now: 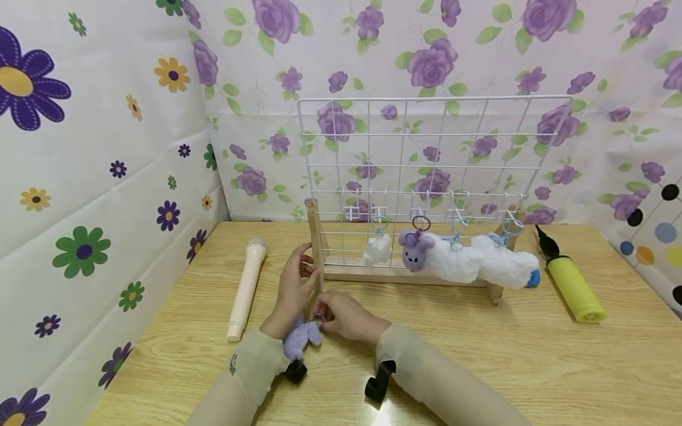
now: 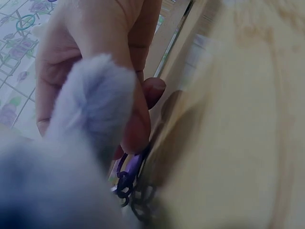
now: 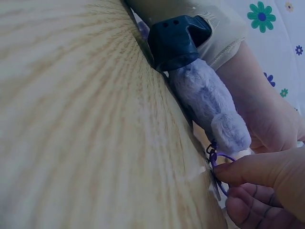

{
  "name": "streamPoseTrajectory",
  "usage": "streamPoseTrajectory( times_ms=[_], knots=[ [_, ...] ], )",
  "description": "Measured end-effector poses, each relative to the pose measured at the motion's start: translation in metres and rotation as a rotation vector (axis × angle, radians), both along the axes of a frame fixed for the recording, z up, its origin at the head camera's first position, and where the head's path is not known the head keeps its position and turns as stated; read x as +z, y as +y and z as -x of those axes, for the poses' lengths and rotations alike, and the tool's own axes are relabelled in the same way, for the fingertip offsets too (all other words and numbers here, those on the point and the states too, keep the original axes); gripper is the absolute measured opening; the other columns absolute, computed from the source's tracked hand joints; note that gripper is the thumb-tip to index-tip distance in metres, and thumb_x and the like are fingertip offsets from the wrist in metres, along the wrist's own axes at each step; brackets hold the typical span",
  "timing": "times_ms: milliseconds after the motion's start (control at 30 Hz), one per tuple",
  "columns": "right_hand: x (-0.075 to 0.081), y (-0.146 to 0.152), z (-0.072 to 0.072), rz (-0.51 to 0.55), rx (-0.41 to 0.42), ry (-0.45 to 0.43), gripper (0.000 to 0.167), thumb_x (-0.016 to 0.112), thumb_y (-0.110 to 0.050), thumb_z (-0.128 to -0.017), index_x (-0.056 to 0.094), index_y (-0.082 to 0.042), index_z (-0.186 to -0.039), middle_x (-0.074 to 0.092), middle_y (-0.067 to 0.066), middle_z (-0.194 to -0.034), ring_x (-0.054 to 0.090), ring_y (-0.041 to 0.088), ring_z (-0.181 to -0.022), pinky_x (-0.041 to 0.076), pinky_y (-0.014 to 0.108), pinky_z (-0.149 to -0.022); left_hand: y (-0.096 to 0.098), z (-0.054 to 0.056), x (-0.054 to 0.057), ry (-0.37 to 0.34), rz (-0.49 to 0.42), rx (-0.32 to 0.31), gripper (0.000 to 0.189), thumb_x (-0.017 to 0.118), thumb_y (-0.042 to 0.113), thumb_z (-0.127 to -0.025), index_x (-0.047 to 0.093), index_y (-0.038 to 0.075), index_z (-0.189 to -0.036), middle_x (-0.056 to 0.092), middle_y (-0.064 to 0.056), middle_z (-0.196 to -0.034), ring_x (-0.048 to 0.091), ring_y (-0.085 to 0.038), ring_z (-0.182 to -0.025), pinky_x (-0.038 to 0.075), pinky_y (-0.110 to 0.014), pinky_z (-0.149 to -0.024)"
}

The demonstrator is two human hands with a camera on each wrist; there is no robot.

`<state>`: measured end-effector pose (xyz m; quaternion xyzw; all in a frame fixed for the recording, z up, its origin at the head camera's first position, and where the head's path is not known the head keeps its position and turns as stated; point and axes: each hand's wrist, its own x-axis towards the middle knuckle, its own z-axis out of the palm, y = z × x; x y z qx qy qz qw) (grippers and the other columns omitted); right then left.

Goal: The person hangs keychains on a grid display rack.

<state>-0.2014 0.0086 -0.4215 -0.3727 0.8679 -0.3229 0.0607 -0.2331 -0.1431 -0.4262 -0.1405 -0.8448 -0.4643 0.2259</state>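
My right hand [image 1: 343,315] pinches the purple key ring [image 3: 220,168] of a plush keychain between thumb and fingertips, close over the table. The lavender plush [image 1: 299,340] lies below my left wrist and looms blurred at the front of the left wrist view. My left hand [image 1: 295,278] holds the left wooden post [image 1: 317,245] of the rack, thumb across its front and fingers at its side. In the right wrist view, my left hand [image 3: 271,121] shows beyond the plush. A white wire grid [image 1: 405,133] stands between the rack's wooden posts.
On the grid's hooks hang a small white plush [image 1: 378,248], a purple one with a face [image 1: 415,251], and larger white plushes [image 1: 458,258]. A pale microphone-shaped stick [image 1: 247,290] lies at left. At right lies a yellow hand pump [image 1: 576,290] with a black nozzle.
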Motion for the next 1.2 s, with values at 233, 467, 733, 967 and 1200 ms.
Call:
streamPoseTrajectory(
  times_ms=[233,467,733,967,1200],
  knots=[
    [-0.001,0.002,-0.001,0.044,0.023,-0.037,0.015,0.07,0.0,-0.083,0.063,-0.007,-0.094,0.065,0.004,-0.08,0.056,0.007,-0.072,0.046,0.015,-0.066,0.0,0.001,-0.001,0.01,0.014,0.005,0.058,0.067,-0.006,-0.084,0.044,0.002,-0.137,0.061,-0.021,-0.102,0.064,-0.028,-0.082,0.057,-0.037,-0.073],
    [0.003,0.008,-0.002,0.058,0.009,-0.09,0.009,0.068,-0.004,-0.087,0.064,-0.01,-0.092,0.065,0.0,-0.078,0.054,0.001,-0.07,0.046,0.015,-0.064,-0.001,0.001,-0.002,0.002,0.009,-0.002,0.058,0.066,-0.006,-0.085,0.044,0.002,-0.137,0.061,-0.021,-0.103,0.064,-0.028,-0.083,0.057,-0.038,-0.074],
    [0.014,0.014,-0.006,0.093,0.0,-0.135,0.004,0.066,-0.007,-0.089,0.066,-0.008,-0.093,0.069,0.003,-0.082,0.055,0.0,-0.07,0.048,0.015,-0.065,0.0,0.001,-0.001,-0.013,-0.004,-0.001,0.058,0.066,-0.006,-0.085,0.043,0.003,-0.138,0.061,-0.021,-0.104,0.063,-0.028,-0.084,0.057,-0.039,-0.075],
    [0.029,0.021,-0.009,0.119,0.012,-0.117,0.007,0.061,-0.001,-0.088,0.066,-0.006,-0.091,0.068,0.004,-0.079,0.055,0.0,-0.068,0.049,0.015,-0.064,0.0,0.0,0.0,-0.043,-0.028,0.0,0.057,0.065,-0.005,-0.086,0.044,0.003,-0.138,0.061,-0.02,-0.103,0.063,-0.028,-0.083,0.056,-0.039,-0.076],
    [0.046,0.028,-0.016,0.11,0.02,-0.084,0.005,0.064,-0.004,-0.089,0.068,-0.005,-0.091,0.07,0.004,-0.081,0.057,0.0,-0.07,0.05,0.014,-0.065,0.001,0.0,0.001,-0.039,-0.015,0.005,0.056,0.065,-0.003,-0.087,0.043,0.003,-0.138,0.061,-0.021,-0.104,0.063,-0.03,-0.083,0.056,-0.041,-0.076]
  ],
)
